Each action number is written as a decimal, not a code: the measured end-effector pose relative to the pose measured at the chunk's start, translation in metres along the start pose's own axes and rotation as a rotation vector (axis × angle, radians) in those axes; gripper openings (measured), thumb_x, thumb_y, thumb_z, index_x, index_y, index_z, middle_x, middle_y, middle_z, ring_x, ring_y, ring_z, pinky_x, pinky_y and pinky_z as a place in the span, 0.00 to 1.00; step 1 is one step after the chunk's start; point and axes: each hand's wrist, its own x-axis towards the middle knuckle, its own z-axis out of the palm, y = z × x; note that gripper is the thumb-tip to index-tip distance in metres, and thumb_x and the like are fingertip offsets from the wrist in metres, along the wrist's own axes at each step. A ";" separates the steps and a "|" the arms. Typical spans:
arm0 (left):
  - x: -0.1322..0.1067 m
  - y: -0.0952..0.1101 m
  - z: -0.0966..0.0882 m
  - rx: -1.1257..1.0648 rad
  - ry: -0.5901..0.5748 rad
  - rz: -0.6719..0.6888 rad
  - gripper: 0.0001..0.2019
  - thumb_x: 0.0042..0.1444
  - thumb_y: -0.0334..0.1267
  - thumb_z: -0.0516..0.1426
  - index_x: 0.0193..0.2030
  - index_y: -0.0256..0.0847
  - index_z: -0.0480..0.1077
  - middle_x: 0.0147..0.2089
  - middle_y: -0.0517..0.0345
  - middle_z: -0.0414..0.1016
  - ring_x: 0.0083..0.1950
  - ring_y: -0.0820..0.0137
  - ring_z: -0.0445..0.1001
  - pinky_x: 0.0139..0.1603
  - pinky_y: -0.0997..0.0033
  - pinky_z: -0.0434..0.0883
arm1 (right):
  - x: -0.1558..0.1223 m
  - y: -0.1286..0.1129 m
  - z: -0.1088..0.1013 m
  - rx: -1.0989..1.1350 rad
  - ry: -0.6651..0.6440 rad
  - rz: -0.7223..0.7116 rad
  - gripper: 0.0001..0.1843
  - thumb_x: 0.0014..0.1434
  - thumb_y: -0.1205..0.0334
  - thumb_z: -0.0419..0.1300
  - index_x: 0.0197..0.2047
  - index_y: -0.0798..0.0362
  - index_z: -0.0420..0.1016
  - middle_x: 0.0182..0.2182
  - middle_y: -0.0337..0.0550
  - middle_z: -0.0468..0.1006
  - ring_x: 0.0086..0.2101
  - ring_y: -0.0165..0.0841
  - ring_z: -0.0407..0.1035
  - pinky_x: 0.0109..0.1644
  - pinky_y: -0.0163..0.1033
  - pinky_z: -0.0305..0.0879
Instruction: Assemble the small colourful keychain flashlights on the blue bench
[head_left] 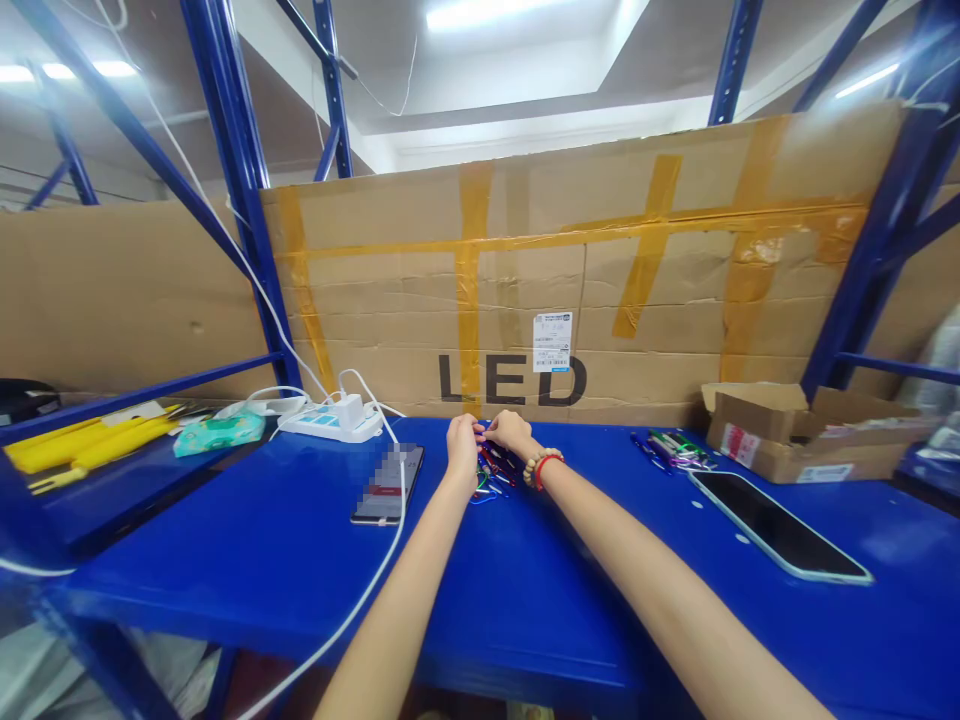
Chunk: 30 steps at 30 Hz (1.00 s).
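Observation:
My left hand (pixel 463 448) and my right hand (pixel 513 433) meet over the blue tabletop (pixel 300 570), close to the cardboard at the back. The fingers of both are pinched together, fingertips nearly touching. What they hold, if anything, is too small to make out. Just below them lies a loose pile of thin, shiny coloured pieces (pixel 493 478), red, blue, green and silver, partly hidden by my hands. A wooden bead bracelet and a red band circle my right wrist. A second heap of similar thin coloured pieces (pixel 675 450) lies farther right.
A phone with a lit screen (pixel 386 490) lies left of my hands, a white cable (pixel 386 560) crossing it from a power strip (pixel 337 420). Right are a dark-screened phone (pixel 780 525) and an open cardboard box (pixel 780 445). A cardboard panel (pixel 375 300) walls the back between blue posts.

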 end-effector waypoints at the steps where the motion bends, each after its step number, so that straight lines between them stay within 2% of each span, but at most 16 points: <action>1: 0.000 0.001 0.000 -0.004 -0.006 -0.012 0.03 0.44 0.33 0.49 0.23 0.38 0.61 0.23 0.62 0.66 0.21 0.78 0.62 0.22 0.78 0.56 | 0.000 0.004 -0.002 -0.008 0.002 -0.006 0.12 0.55 0.59 0.57 0.37 0.55 0.78 0.34 0.51 0.79 0.39 0.36 0.73 0.37 0.33 0.61; 4: 0.000 0.002 0.000 0.012 -0.017 -0.001 0.04 0.43 0.35 0.49 0.24 0.38 0.61 0.23 0.62 0.66 0.21 0.78 0.62 0.23 0.78 0.57 | -0.003 0.024 -0.007 -0.028 0.003 -0.032 0.10 0.55 0.60 0.57 0.37 0.52 0.78 0.37 0.48 0.79 0.42 0.36 0.72 0.40 0.34 0.62; 6: -0.001 0.001 0.000 0.028 -0.040 0.020 0.04 0.43 0.36 0.50 0.25 0.38 0.61 0.24 0.62 0.66 0.22 0.78 0.62 0.23 0.78 0.57 | -0.008 0.039 -0.009 -0.030 -0.002 -0.034 0.12 0.56 0.57 0.56 0.39 0.50 0.78 0.39 0.47 0.79 0.43 0.36 0.71 0.41 0.35 0.62; 10: -0.002 -0.001 0.001 0.041 -0.048 0.045 0.05 0.42 0.37 0.50 0.25 0.38 0.61 0.24 0.62 0.66 0.22 0.77 0.63 0.24 0.77 0.57 | -0.020 0.057 -0.009 0.004 0.028 -0.005 0.21 0.62 0.51 0.46 0.44 0.51 0.76 0.42 0.48 0.78 0.43 0.37 0.71 0.41 0.36 0.63; 12: -0.003 0.000 0.000 0.041 -0.033 0.049 0.05 0.42 0.37 0.50 0.25 0.38 0.61 0.24 0.62 0.66 0.22 0.77 0.63 0.24 0.77 0.57 | -0.024 0.055 -0.008 0.035 0.056 -0.027 0.21 0.63 0.49 0.45 0.46 0.50 0.75 0.44 0.46 0.77 0.45 0.35 0.70 0.42 0.34 0.63; 15: -0.004 0.003 -0.002 0.039 -0.020 0.021 0.05 0.44 0.37 0.49 0.26 0.38 0.60 0.24 0.63 0.66 0.21 0.78 0.63 0.23 0.78 0.57 | -0.027 0.042 -0.005 0.062 0.082 -0.069 0.20 0.60 0.48 0.50 0.48 0.49 0.73 0.46 0.44 0.76 0.47 0.33 0.69 0.44 0.32 0.62; 20: -0.007 0.006 -0.002 0.058 -0.084 -0.064 0.05 0.44 0.37 0.49 0.28 0.38 0.60 0.21 0.64 0.65 0.18 0.78 0.63 0.21 0.78 0.55 | -0.024 0.019 -0.005 0.027 0.071 -0.050 0.13 0.58 0.57 0.55 0.41 0.55 0.76 0.42 0.51 0.77 0.44 0.37 0.70 0.42 0.36 0.63; 23: -0.011 0.008 0.001 0.065 -0.132 -0.078 0.06 0.43 0.38 0.49 0.28 0.38 0.60 0.21 0.64 0.65 0.17 0.79 0.63 0.21 0.78 0.55 | -0.025 0.022 -0.011 0.013 0.046 -0.055 0.10 0.56 0.60 0.57 0.39 0.56 0.76 0.40 0.52 0.78 0.40 0.37 0.72 0.39 0.36 0.64; 26: -0.017 0.011 0.004 0.056 -0.181 -0.055 0.08 0.42 0.40 0.49 0.29 0.38 0.60 0.22 0.64 0.66 0.18 0.78 0.64 0.21 0.79 0.56 | -0.033 0.041 -0.020 0.017 0.037 -0.049 0.09 0.54 0.62 0.60 0.37 0.55 0.76 0.37 0.50 0.79 0.38 0.36 0.73 0.38 0.35 0.64; 30: -0.026 0.008 0.008 0.100 -0.323 -0.007 0.10 0.42 0.42 0.51 0.31 0.39 0.61 0.25 0.62 0.67 0.20 0.78 0.66 0.21 0.79 0.58 | -0.057 0.084 -0.031 0.059 0.047 -0.025 0.09 0.51 0.62 0.61 0.37 0.53 0.77 0.37 0.45 0.79 0.38 0.35 0.73 0.38 0.33 0.64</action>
